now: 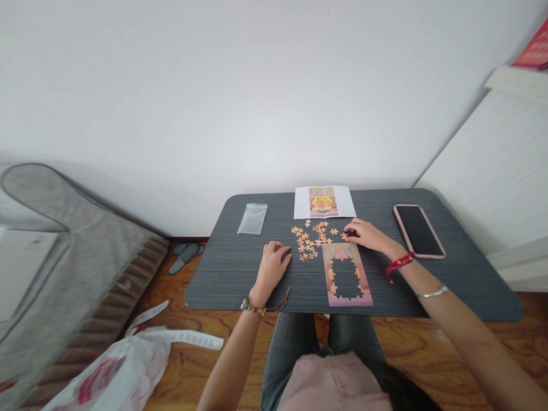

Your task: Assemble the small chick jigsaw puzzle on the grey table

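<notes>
A jigsaw puzzle (331, 299) lies near the table's front edge, its border joined around a bare middle. Beyond it and to its left, loose puzzle pieces (309, 246) are scattered. My right hand (367, 235) is just past the puzzle's top right corner, with thumb and fingers closed at a puzzle piece (344, 236). My left hand (273, 264) rests on the tabletop left of the loose pieces, thumb apart from the loosely bent fingers, holding nothing. Behind the pieces lies a creased paper sheet (302, 201) printed with a yellow character.
A clear plastic bag (253, 219) lies at the table's back left, and a phone (419, 231) in a pink case at the right. The dark table (462, 285) stands against a white wall. A white plastic bag (141, 365) and slippers (184, 257) are on the floor.
</notes>
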Demonstrator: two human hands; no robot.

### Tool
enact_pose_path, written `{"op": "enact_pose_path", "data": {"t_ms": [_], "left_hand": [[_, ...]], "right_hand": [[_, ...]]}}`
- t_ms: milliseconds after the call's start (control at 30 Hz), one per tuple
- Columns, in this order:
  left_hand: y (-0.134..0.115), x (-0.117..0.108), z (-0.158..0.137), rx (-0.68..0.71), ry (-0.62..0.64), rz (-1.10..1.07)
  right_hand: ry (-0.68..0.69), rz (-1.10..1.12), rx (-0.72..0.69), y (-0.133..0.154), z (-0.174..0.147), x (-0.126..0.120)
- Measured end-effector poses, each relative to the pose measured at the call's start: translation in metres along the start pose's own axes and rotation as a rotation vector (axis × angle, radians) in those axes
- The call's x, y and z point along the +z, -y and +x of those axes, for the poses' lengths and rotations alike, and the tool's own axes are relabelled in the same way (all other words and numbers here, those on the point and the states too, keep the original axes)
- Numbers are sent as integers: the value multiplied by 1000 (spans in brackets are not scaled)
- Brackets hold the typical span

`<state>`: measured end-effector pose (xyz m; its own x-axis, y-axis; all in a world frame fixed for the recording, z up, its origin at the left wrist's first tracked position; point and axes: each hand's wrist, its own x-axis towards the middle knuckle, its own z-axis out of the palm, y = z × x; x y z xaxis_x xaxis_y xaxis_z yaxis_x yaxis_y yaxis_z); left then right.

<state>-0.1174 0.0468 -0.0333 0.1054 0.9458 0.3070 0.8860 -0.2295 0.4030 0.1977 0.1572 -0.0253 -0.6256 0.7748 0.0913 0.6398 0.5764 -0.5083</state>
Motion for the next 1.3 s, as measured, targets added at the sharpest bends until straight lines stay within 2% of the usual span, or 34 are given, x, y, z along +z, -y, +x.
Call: {"op": "enact_pose_path", "data": {"t_ms": [367, 500, 967, 1300], "left_hand": [[-1, 1, 0, 0, 8, 7], [-2, 0, 0, 0, 3, -9], [-5, -1, 1, -3, 12, 9], [-5, 0, 1, 11, 18, 16]], "right_hand": [[39, 26, -15, 3, 0, 0], [27, 66, -48, 16, -7, 0], [140, 36, -105, 55, -27, 9], [171, -42, -149, 66, -33, 21]]}}
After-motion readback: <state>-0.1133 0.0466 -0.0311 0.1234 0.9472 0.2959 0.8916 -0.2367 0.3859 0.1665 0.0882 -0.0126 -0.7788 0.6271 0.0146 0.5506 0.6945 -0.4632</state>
